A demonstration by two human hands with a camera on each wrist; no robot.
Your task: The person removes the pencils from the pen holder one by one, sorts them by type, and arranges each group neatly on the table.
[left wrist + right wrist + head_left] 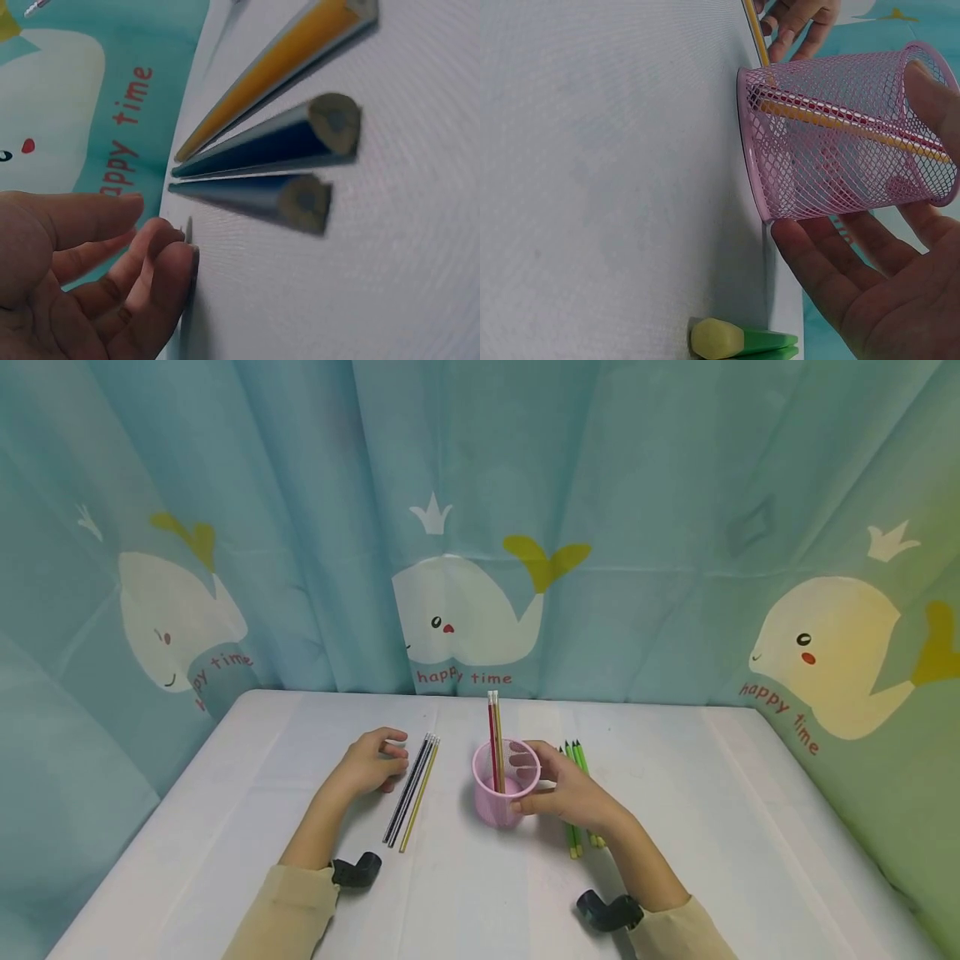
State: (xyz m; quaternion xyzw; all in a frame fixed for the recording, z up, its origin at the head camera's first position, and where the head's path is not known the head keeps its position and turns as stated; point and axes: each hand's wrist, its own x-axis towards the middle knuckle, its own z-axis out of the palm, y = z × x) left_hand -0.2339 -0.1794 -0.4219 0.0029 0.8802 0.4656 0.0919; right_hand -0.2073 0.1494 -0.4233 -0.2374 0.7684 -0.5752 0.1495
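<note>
My right hand [573, 793] grips a pink mesh pencil cup [492, 812] from its right side, thumb near the rim and fingers around the far side. The cup stands upright, and inside it lean a red pencil [492, 723] and a yellow pencil [802, 114]. My left hand [372, 764] rests by the table with fingers loosely bent and nothing held. Just right of it lie dark blue pencils [255, 144] and another yellow pencil [420, 793], side by side. In the left wrist view a gap separates the fingers from these pencils.
Several green pencils [573, 842] lie on the white table [465, 893] beneath and beside the right hand. Behind the table hangs a blue curtain [645, 635] printed with whales. Dark wrist cameras [358, 870] sit at both cuffs.
</note>
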